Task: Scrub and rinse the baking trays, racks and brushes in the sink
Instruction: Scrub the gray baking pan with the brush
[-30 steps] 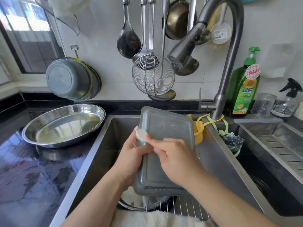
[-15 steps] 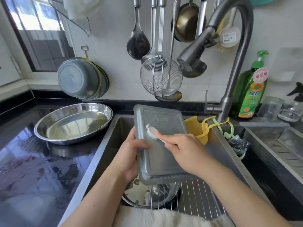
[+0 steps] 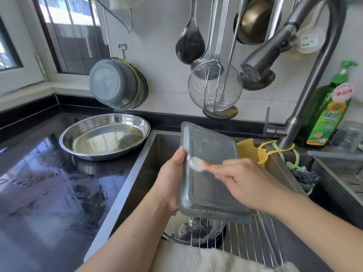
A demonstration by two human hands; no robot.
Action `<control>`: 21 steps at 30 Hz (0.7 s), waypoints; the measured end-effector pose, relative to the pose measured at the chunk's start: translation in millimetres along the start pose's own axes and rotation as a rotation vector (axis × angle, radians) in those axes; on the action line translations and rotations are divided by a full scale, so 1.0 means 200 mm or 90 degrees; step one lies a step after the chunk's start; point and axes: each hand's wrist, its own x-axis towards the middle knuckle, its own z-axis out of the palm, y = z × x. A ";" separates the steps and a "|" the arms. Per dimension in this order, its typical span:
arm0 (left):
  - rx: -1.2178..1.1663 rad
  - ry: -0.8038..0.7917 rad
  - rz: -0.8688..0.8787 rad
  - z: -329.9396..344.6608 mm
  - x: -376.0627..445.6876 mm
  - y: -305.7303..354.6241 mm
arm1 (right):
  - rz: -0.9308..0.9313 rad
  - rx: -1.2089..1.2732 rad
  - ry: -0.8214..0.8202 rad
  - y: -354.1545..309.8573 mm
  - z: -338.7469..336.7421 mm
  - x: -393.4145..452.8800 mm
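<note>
A grey rectangular baking tray (image 3: 208, 173) is held tilted above the sink (image 3: 149, 160), its underside facing me. My left hand (image 3: 170, 177) grips the tray's left edge, thumb on the rim. My right hand (image 3: 245, 183) pinches a small white brush (image 3: 195, 163) and presses its soapy head against the tray near the left edge. Below the tray a wire rack (image 3: 241, 236) lies in the sink over a round metal bowl (image 3: 188, 230).
A shallow steel dish (image 3: 104, 136) sits on the wet black counter (image 3: 49, 183) at left. The tap (image 3: 306, 79) arches over the sink, hanging utensils behind it. Green dish soap (image 3: 330, 110) stands at right; a yellow holder (image 3: 249, 150) and dark scourer (image 3: 304, 175) hang on the sink divider.
The brush head has slid back and forth across the tray and now sits near its left edge. The camera has shifted, so the scene sits further right. The left hand's grip is unchanged.
</note>
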 end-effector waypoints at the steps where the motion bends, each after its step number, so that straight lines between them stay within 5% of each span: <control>1: -0.001 0.002 -0.001 0.01 0.00 -0.01 | 0.020 -0.022 0.023 0.03 -0.04 0.07; 9: -0.047 -0.010 -0.041 -0.02 0.02 0.01 | -0.075 0.022 -0.102 -0.07 0.02 -0.18; 16: -0.047 0.018 -0.009 0.03 -0.01 0.01 | 0.016 -0.029 0.011 0.08 -0.07 0.10; 21: -0.046 0.024 0.004 0.01 -0.02 0.03 | -0.061 -0.030 -0.123 -0.06 0.01 -0.21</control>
